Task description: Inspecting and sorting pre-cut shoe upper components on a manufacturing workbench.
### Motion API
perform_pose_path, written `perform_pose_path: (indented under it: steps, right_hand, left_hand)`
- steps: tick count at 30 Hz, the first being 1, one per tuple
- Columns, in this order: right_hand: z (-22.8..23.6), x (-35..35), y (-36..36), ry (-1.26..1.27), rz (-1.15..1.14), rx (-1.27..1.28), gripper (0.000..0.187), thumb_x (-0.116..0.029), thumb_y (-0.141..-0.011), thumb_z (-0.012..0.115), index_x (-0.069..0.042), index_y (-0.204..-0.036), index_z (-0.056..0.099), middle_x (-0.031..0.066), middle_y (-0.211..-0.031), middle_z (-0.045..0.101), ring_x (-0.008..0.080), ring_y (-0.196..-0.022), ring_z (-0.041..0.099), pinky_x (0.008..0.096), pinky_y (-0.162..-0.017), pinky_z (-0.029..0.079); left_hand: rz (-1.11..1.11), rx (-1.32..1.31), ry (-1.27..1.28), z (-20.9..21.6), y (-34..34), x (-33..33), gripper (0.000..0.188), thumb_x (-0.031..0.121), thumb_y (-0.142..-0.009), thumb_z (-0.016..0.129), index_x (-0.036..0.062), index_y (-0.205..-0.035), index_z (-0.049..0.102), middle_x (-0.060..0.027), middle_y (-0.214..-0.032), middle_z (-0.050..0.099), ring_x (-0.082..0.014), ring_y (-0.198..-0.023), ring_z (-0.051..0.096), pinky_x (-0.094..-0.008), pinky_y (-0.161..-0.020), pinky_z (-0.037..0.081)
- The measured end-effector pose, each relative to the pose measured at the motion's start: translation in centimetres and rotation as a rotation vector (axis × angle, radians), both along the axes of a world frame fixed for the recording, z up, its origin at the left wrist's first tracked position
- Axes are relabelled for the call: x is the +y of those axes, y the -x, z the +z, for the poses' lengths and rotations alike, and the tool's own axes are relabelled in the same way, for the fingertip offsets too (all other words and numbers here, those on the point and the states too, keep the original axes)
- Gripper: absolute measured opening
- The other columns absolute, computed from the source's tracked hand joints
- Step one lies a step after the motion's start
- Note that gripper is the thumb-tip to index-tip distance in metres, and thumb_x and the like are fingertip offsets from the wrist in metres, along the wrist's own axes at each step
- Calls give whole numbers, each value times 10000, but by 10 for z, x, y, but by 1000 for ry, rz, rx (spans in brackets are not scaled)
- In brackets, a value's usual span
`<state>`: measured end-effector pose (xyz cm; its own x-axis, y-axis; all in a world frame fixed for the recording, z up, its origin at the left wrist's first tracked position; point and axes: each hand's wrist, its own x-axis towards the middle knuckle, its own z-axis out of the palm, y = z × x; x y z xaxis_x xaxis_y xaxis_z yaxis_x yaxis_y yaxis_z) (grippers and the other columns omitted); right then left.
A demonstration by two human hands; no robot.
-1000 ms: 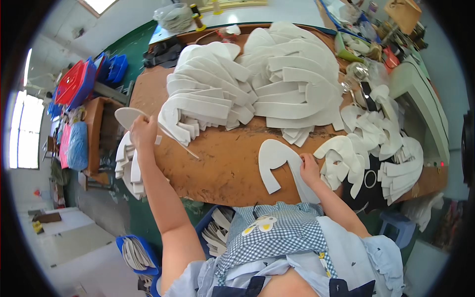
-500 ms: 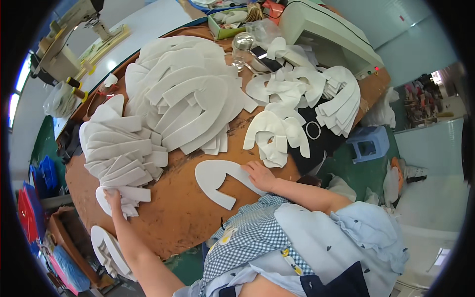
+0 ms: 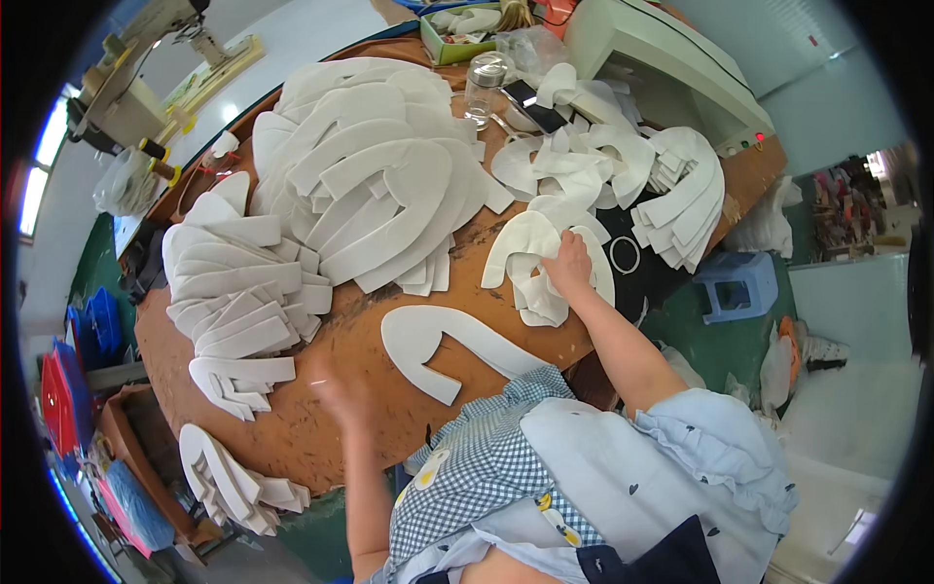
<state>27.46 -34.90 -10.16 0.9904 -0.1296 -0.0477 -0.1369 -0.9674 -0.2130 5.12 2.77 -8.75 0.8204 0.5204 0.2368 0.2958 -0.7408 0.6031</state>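
One flat white U-shaped piece [image 3: 413, 341] lies by itself on the brown tabletop, just in front of me, its right end reaching my checked apron. My right hand [image 3: 572, 265] is at the heap of thinner, softer white curved pieces [image 3: 511, 243] to the right, thumb and fingers closed on one of them. Smeared by motion, my left hand [image 3: 341, 389] hovers over the table left of the lone piece; its fingers cannot be made out. Beside it on the left lies a small pile of U-shaped pieces [image 3: 219, 375].
Large stacks of white U-shaped pieces [image 3: 399, 209] cover the table's back left. Behind the soft pieces are a glass jar [image 3: 484, 88], a phone [image 3: 535, 105] and a pale machine [image 3: 671, 68]. A sewing machine [image 3: 136, 97] stands far left, a blue stool [image 3: 736, 285] on the right.
My right hand left the lone U-shaped piece and moved up and right to the soft curved pieces. My left hand let go of the small left pile and swung right.
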Motion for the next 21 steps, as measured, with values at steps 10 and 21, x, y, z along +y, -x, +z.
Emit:
perform_pose_path:
  steps: [10,21]
  right_hand:
    - [43,35,23,-551,321,-231,227,-51,-767,635,-44,-958,512,132,-936,597,309,-835,594,384,-720,482]
    - [114,133,110,-821,976,-190,325,47,-720,621,-48,-1019,536,149,-1024,625,330,-888,618,392,-741,507]
  left_hand:
    - [-208,580,-86,-5,38,-108,780,203,-774,712,29,-1416,306,-233,-1512,183,-406,-1405,157,-512,-1090,238]
    - [97,-200,1216,99,-38,-122,194,101,-870,648,-22,-1008,589,-48,-938,632,-132,-849,628,-275,-784,528]
